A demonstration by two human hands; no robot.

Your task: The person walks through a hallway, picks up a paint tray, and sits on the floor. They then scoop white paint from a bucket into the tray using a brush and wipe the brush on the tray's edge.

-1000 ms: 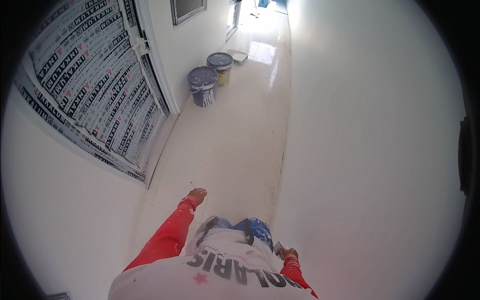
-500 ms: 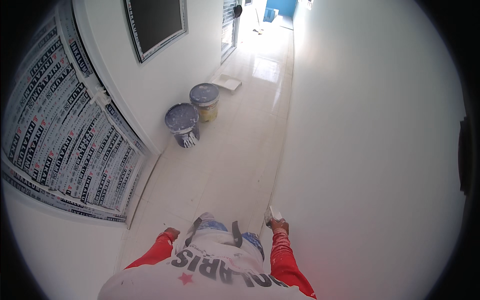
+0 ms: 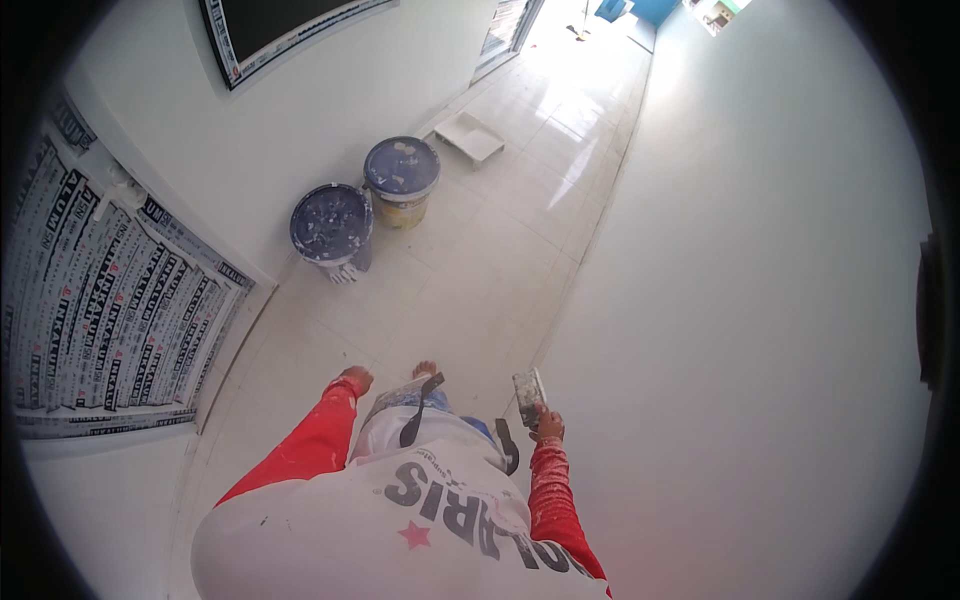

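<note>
My right hand (image 3: 547,424) is closed around a flat rectangular hand tool (image 3: 530,394), like a sanding block, grey and smeared with white. The tool is held beside the white wall (image 3: 740,330) on my right, near its foot; whether it touches the wall I cannot tell. Out to my left, above the tiled floor, hangs my left hand (image 3: 357,378), with no object visible at it. Its fingers are too small and hidden from above to make out. Both red sleeves carry white smears.
Two lidded, paint-spattered buckets, a nearer one (image 3: 332,222) and a farther one (image 3: 402,168), stand along the left wall. Beyond them lies a white paint tray (image 3: 470,138). A door (image 3: 110,290) wrapped in printed film is at the left. The glossy tiled floor (image 3: 480,260) runs toward bright light.
My view has shifted, and the buckets and tray appear closer. Both hands now sit farther forward in the picture. The hand tool has turned so its broad grey face shows.
</note>
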